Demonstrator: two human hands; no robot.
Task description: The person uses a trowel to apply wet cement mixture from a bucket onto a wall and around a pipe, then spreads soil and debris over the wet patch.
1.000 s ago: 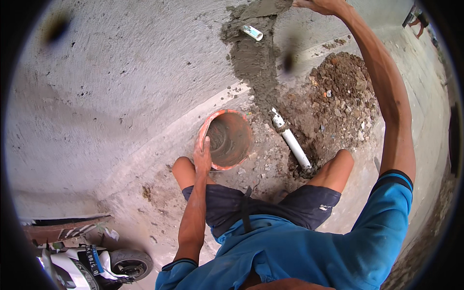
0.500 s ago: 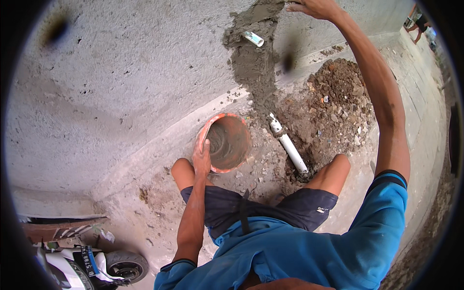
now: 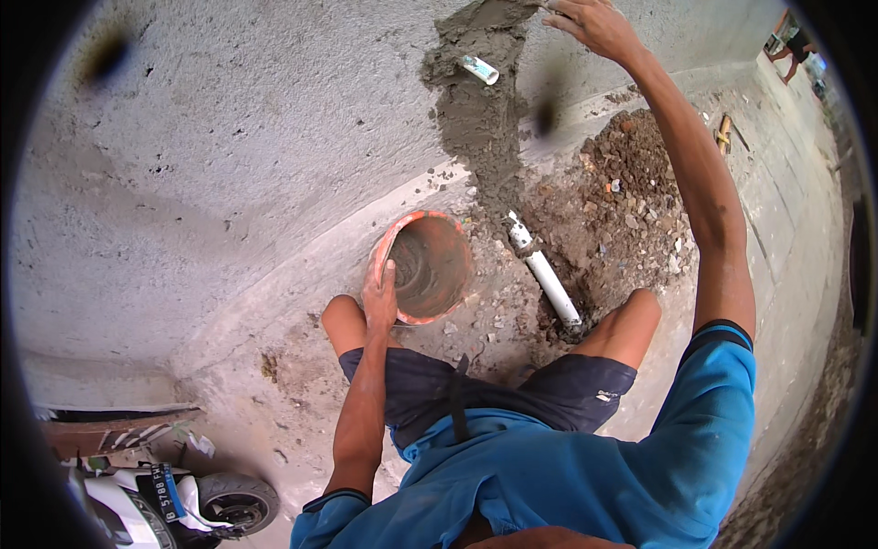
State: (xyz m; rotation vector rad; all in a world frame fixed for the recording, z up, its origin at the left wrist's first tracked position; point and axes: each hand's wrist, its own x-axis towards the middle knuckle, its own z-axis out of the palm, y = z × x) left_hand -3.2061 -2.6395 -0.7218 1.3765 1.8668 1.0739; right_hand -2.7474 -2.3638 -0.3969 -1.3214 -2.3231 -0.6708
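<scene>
My left hand (image 3: 379,291) is closed on the near left rim of an orange bucket (image 3: 472,265), fingers outside or under it and partly hidden. The bucket tips toward me, with some grey wet mortar (image 3: 413,261) inside. At the top edge of the view, my right hand (image 3: 599,29) reaches to the wall with its fingers bent together, beside a strip of wet mortar (image 3: 480,119). What it holds, if anything, is hidden. A short white pipe stub (image 3: 480,69) sticks out of that strip. Below it, a longer white pipe (image 3: 551,288) lies in a dug trench between my knees.
A heap of soil and rubble (image 3: 631,169) lies right of the trench, under my right forearm. The rough grey wall (image 3: 256,119) fills the upper left. A white motorbike (image 3: 155,508) stands at the lower left. Another person's legs (image 3: 792,62) show far off at the upper right.
My right hand has shifted slightly down, its fingers more bent, and the right arm has moved a little left, uncovering a yellowish object beyond the rubble. My left hand keeps its hold on the bucket.
</scene>
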